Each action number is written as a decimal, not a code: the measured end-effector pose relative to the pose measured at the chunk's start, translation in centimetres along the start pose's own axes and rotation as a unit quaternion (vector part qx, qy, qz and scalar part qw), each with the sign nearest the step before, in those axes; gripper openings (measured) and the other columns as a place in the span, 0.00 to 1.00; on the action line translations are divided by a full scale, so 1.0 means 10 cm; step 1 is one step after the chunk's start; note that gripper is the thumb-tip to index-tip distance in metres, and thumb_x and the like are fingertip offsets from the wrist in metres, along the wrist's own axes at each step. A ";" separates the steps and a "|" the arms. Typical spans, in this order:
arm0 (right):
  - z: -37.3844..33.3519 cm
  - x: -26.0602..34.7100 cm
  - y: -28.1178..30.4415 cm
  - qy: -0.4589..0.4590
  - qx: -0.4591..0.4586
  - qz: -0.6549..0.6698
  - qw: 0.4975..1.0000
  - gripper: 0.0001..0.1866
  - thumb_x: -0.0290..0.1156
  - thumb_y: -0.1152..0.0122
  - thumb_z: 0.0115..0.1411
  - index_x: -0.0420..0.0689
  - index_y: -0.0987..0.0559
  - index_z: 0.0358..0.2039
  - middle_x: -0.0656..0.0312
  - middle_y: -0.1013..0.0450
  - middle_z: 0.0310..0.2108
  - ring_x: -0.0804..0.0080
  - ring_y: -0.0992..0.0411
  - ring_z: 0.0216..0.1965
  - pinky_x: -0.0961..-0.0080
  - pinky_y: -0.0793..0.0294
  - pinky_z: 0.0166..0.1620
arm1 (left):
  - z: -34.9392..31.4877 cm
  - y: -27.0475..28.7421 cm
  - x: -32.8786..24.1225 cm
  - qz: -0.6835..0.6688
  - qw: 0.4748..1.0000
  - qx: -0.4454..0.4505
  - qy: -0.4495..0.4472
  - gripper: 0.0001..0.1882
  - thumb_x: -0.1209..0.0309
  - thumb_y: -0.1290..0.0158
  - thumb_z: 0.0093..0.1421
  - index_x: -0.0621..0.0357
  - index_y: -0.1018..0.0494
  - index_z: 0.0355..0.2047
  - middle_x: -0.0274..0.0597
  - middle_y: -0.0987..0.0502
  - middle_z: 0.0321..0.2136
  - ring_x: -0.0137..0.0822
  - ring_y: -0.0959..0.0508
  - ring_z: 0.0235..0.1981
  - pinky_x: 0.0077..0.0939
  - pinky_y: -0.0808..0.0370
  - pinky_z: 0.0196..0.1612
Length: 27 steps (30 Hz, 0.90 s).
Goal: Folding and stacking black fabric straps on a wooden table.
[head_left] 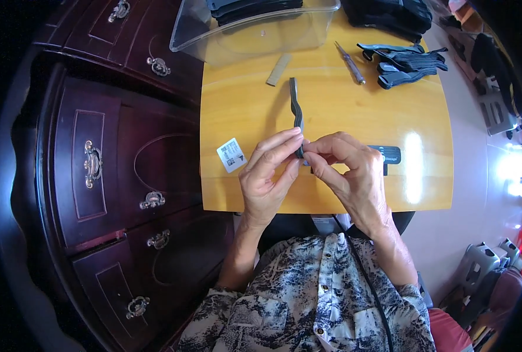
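A narrow dark strap (295,102) rises from between my two hands, its far end standing out over the yellow table. My left hand (267,176) pinches its near end between thumb and fingers. From the other side, the thumb and forefinger of my right hand (352,173) close on the same end, and the fingertips of both hands almost meet. What exactly lies between the fingertips is partly hidden. Behind my right wrist a flat dark piece with pale print (392,155) lies on the table, partly covered by the hand.
A white printed label (231,155) lies left of my hands. Farther off are a short flat strip (278,69), a slim pointed tool (350,63) and a pile of dark straps (408,66). A clear plastic bin (261,38) and a black bundle (390,20) stand at the back. Dark wooden drawers (91,164) flank the table (355,111).
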State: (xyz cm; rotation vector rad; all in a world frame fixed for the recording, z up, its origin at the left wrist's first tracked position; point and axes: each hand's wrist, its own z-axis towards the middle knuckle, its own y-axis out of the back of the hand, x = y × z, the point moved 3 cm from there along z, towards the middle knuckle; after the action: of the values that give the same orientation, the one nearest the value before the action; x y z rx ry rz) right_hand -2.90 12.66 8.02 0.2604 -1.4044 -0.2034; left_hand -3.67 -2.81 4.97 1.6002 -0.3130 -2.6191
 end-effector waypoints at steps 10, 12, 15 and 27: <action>-0.05 -0.29 -0.05 -0.133 0.021 0.147 0.980 0.08 0.26 0.37 0.54 0.35 0.20 0.33 0.57 0.22 0.28 0.78 0.25 0.29 0.79 0.24 0.34 | -0.01 -0.04 -0.06 0.064 0.997 0.045 0.014 0.20 0.87 0.44 0.51 0.59 0.23 0.44 0.44 0.25 0.47 0.36 0.23 0.46 0.24 0.24 0.46; -0.06 -0.29 -0.06 -0.132 0.018 0.140 0.981 0.08 0.26 0.37 0.53 0.36 0.20 0.33 0.58 0.22 0.28 0.78 0.25 0.29 0.79 0.24 0.34 | -0.01 -0.01 -0.02 0.071 0.996 0.049 0.001 0.19 0.87 0.44 0.51 0.60 0.23 0.44 0.45 0.25 0.47 0.37 0.23 0.46 0.25 0.24 0.46; -0.06 -0.30 -0.08 -0.132 0.014 0.133 0.982 0.08 0.26 0.37 0.52 0.36 0.20 0.32 0.59 0.22 0.27 0.78 0.25 0.29 0.79 0.25 0.34 | -0.01 0.00 -0.03 0.077 0.996 0.049 -0.007 0.19 0.85 0.43 0.51 0.61 0.23 0.44 0.45 0.24 0.46 0.37 0.23 0.46 0.25 0.24 0.46; -0.05 -0.42 -0.08 -0.178 0.072 0.195 0.962 0.04 0.24 0.41 0.52 0.36 0.25 0.26 0.63 0.26 0.24 0.83 0.29 0.26 0.83 0.26 0.30 | -0.07 -0.04 0.00 0.062 0.996 0.046 0.043 0.18 0.85 0.42 0.50 0.62 0.23 0.43 0.46 0.23 0.43 0.37 0.22 0.45 0.25 0.24 0.47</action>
State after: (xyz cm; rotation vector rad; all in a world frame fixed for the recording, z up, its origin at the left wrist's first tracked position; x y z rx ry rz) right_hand -3.04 13.12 3.74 0.0623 -1.7996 0.1879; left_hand -2.99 -2.54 4.61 1.6571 -0.5170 -2.4713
